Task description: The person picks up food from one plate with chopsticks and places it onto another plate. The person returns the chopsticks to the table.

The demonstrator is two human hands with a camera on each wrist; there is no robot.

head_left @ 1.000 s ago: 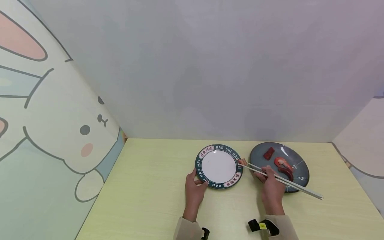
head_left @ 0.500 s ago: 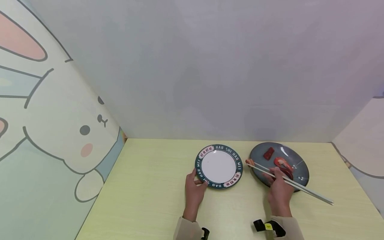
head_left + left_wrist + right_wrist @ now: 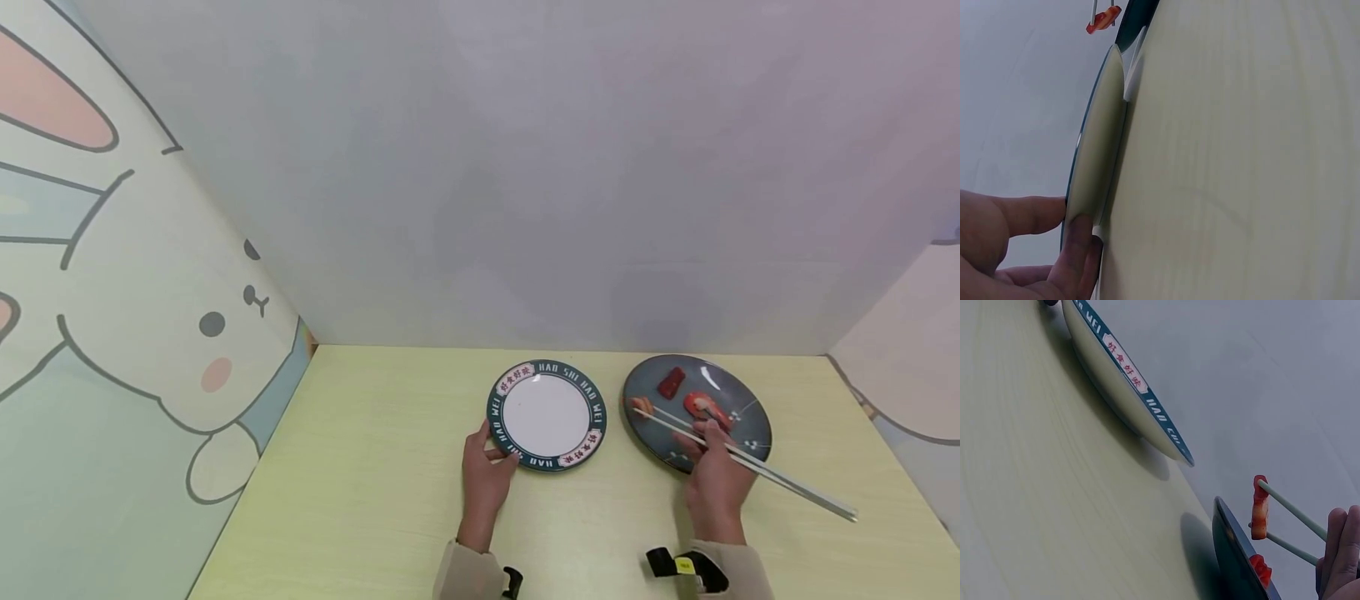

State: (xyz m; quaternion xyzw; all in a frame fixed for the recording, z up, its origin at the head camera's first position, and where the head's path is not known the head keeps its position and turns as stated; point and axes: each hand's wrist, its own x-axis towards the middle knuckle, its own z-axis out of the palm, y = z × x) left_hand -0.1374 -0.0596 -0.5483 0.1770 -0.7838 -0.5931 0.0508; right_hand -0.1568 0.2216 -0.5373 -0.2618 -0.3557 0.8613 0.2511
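Note:
My left hand (image 3: 489, 472) pinches the near-left rim of a white plate (image 3: 546, 417) with a dark green lettered border. In the left wrist view, its fingers reach under that plate's edge. My right hand (image 3: 718, 479) holds a pair of pale chopsticks (image 3: 795, 486), whose tips grip a small orange-red piece of food (image 3: 1260, 515). That piece hangs above the left part of a dark grey plate (image 3: 645, 375). On the grey plate lie a dark red chunk (image 3: 671, 383) and a red-and-white shrimp-like piece (image 3: 707, 407); my right hand partly covers this plate's near side.
Both plates stand on a pale yellow wooden table (image 3: 360, 467), with a narrow gap between them. A plain grey-white wall (image 3: 480, 208) rises behind the table's back edge. At the left is a wall with a cartoon rabbit (image 3: 150, 333).
My right hand has moved right and slightly down with the chopsticks. The held piece has gone from the white plate's right edge to over the grey plate. My left hand stays put.

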